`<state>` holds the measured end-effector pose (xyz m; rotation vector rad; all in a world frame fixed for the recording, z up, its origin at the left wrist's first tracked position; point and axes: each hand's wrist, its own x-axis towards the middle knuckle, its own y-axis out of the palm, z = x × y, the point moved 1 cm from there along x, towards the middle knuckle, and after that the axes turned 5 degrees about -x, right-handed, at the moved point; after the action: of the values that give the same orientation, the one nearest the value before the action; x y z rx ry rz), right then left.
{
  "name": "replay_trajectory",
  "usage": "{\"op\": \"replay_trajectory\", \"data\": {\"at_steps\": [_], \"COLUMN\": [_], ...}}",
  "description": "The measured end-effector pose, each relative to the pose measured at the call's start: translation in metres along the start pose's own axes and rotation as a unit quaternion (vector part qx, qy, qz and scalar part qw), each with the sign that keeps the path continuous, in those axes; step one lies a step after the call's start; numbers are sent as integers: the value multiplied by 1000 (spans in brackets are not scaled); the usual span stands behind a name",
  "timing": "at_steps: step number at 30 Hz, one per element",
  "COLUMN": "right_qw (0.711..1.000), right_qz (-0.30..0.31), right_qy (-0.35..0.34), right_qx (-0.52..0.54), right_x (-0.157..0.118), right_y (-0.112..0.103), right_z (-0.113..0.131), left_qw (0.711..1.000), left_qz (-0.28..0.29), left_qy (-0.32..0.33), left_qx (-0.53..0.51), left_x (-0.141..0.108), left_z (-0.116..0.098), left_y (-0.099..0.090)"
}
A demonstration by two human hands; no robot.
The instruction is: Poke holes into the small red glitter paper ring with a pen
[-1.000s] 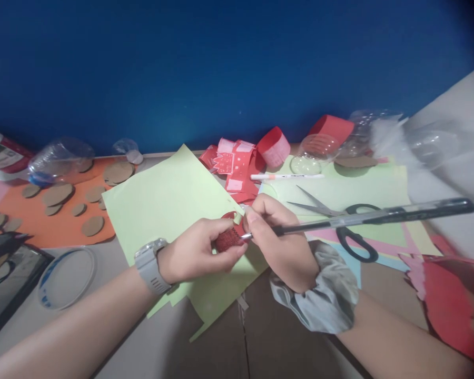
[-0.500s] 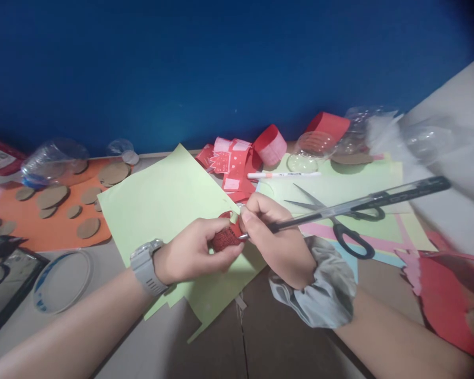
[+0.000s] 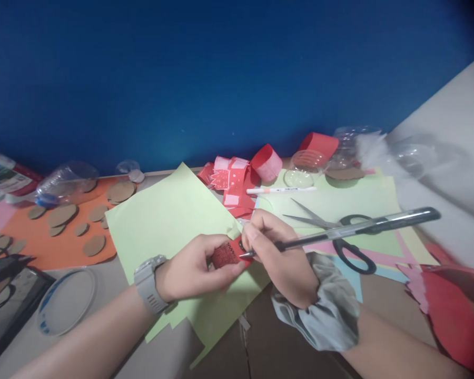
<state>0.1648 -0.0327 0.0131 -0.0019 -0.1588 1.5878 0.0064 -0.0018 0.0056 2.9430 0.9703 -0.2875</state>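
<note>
Above a light green paper sheet [image 3: 161,210], my left hand [image 3: 197,268] is closed around a small red piece [image 3: 226,253] covered in dark pattern lines. My right hand [image 3: 280,252] pinches a black pen [image 3: 339,231], whose tip touches or nearly touches the right part of the red piece. The pen's back end points right. Fingers of my right hand also rest close to the red piece's edge; whether they touch it is hard to tell. Behind the pen lie open scissors [image 3: 353,252] with black handles.
Cardboard discs [image 3: 63,215] lie on orange paper [image 3: 27,252] at left, near a clear bottle [image 3: 69,181] and a round plastic ring [image 3: 43,316]. Red paper pieces [image 3: 239,184], a white marker [image 3: 280,190] and clear plastic cups [image 3: 306,168] are at the back. Red paper [image 3: 450,305] lies right.
The view has tilted, so the scene sits lower. The red piece shows more of its right side, and the pen tip has moved slightly on it.
</note>
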Motion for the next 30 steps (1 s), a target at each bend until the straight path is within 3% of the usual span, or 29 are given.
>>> {"op": "replay_trajectory", "data": {"at_steps": [13, 30], "right_qw": [999, 996], "right_qz": [3, -9], "right_qy": [-55, -16], "right_qx": [-3, -82], "right_x": [-5, -7], "right_y": [3, 5], "right_z": [-6, -1], "left_qw": [999, 999], "left_qz": [11, 13], "left_qy": [-27, -24], "left_qx": [-32, -42], "left_x": [-1, -1], "left_z": [0, 2], "left_y": [2, 1]}}
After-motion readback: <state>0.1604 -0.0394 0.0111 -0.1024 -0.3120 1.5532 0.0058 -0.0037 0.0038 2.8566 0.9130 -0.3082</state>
